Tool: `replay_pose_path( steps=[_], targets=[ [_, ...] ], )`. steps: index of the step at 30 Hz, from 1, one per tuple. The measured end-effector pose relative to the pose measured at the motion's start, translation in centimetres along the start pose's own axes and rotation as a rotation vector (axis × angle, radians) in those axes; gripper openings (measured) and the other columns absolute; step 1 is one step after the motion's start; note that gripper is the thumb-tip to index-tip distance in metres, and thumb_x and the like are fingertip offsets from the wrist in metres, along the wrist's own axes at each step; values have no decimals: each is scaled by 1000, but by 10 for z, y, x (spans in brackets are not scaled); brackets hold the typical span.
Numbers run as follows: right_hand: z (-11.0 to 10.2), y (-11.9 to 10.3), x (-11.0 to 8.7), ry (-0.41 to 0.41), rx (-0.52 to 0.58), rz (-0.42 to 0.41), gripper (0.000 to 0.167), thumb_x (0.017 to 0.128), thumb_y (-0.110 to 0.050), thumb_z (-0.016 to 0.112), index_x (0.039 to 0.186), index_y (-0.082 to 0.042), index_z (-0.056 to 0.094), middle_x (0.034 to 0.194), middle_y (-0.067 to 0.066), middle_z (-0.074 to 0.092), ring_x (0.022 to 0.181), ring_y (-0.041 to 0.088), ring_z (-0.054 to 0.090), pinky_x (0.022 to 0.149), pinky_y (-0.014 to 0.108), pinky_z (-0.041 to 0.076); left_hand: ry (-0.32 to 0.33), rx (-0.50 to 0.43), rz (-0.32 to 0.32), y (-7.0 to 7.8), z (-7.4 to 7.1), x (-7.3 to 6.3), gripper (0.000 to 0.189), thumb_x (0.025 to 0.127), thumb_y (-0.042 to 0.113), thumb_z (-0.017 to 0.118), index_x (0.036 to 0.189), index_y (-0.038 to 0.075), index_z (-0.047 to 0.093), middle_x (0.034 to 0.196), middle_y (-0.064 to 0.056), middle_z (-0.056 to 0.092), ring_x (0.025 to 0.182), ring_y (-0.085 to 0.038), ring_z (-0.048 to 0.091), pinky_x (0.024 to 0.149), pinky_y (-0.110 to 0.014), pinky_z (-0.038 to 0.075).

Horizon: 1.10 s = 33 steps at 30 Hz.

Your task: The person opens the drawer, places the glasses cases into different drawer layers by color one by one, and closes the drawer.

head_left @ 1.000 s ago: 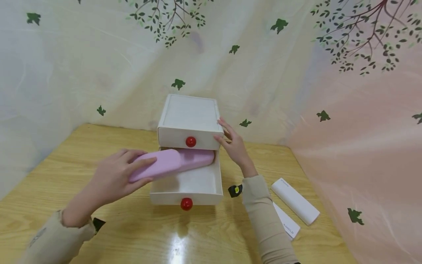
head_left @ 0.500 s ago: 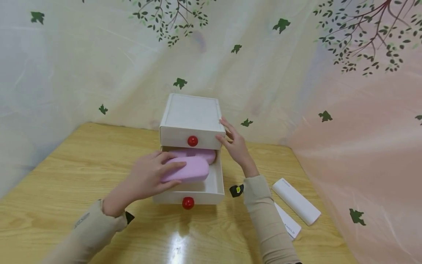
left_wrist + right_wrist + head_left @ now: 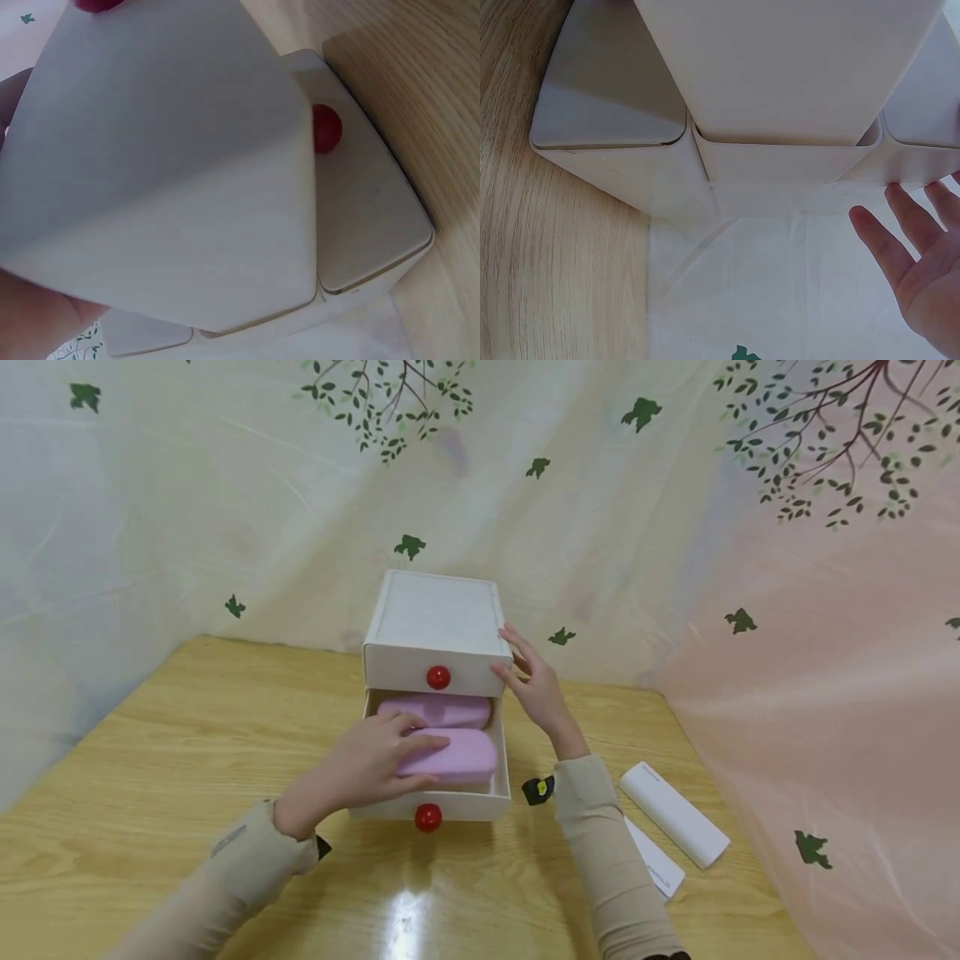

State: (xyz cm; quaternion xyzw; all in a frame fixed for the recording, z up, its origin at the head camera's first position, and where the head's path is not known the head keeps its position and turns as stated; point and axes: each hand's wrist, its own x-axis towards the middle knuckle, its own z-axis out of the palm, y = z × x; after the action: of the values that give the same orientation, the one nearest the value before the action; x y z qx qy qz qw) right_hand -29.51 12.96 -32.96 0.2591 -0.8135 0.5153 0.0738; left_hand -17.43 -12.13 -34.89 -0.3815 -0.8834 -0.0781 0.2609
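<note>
In the head view, the white drawer unit (image 3: 438,610) stands on the table with its middle drawer (image 3: 465,807) pulled out by its red knob (image 3: 428,817). A lilac glasses case (image 3: 453,753) is in the front part of that drawer; my left hand (image 3: 367,760) grips it, fingers over the top and thumb along the near side. Behind it lies a second lilac case (image 3: 450,710). At the unit's upper right corner my right hand (image 3: 536,693) rests with extended fingertips. The right wrist view shows those fingers (image 3: 911,225) against the unit's side. In the left wrist view the drawer hides both cases.
Two white oblong boxes (image 3: 675,814) lie on the wooden table (image 3: 247,718) at the right. A lower drawer's red knob (image 3: 328,129) shows below the pulled-out one. A leaf-printed cloth (image 3: 300,510) hangs behind and at the right.
My left hand has moved right and lowered its glasses case into the drawer, in front of the other case. The right hand stays at the unit's corner.
</note>
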Motion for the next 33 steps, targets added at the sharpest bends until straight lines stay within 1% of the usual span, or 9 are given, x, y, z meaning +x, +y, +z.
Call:
replay_pose_path(
  steps=[3,6,11,15,19,25,29,31,33],
  targets=[
    [1,3,1,4,-6,-18,56,98,-21,58,150,-18,36,163,-3,20,140,38,38,105,51,44,-30,-15,-6,0,4,2,45,80,48,72,117,23,71,110,-8,68,98,-27,61,78,-40,55],
    [1,2,2,-2,-8,-16,57,98,-21,57,150,-19,36,163,-2,19,140,38,38,106,51,44,-52,-31,-11,0,7,2,44,82,47,72,117,22,71,109,-7,69,98,-25,62,79,-40,55],
    [1,2,4,-13,3,8,58,98,-16,57,151,-14,34,163,3,17,141,40,36,106,52,43,-115,-97,-60,0,8,4,43,84,45,70,118,19,70,110,-7,69,98,-24,63,79,-40,55],
    [0,3,4,-12,11,8,58,98,-13,57,151,-11,34,163,4,17,141,42,35,106,53,42,-161,-135,-92,0,8,6,41,85,41,70,119,18,70,110,-7,69,96,-22,63,78,-39,54],
    [-1,4,2,-5,11,4,57,98,-18,57,151,-16,35,163,-2,18,141,39,36,107,52,43,-194,-155,-127,0,8,8,40,84,39,72,118,16,70,108,-7,69,93,-22,63,76,-39,54],
    [0,4,2,10,-3,-26,56,98,-24,58,150,-20,37,162,-2,21,140,38,39,104,51,45,-274,-210,-225,-1,7,12,45,82,39,74,119,14,68,113,-11,69,98,-25,65,82,-43,55],
    [-1,4,2,11,-13,-33,55,98,-26,57,150,-23,37,162,-5,21,140,38,39,104,51,46,-305,-204,-250,-3,6,15,48,80,36,76,121,13,67,112,-11,68,96,-25,65,80,-42,56],
    [-1,4,1,7,-18,-30,55,98,-27,57,150,-23,36,162,-6,21,140,37,39,104,51,46,-314,-205,-261,-4,7,16,50,78,35,77,122,13,67,111,-11,68,94,-24,65,78,-40,55],
    [0,4,1,2,-17,-24,55,98,-27,57,150,-24,36,162,-8,21,140,37,38,104,51,46,-316,-211,-279,-5,7,16,53,76,35,78,123,13,66,111,-12,67,95,-25,64,78,-41,55]
  ],
)
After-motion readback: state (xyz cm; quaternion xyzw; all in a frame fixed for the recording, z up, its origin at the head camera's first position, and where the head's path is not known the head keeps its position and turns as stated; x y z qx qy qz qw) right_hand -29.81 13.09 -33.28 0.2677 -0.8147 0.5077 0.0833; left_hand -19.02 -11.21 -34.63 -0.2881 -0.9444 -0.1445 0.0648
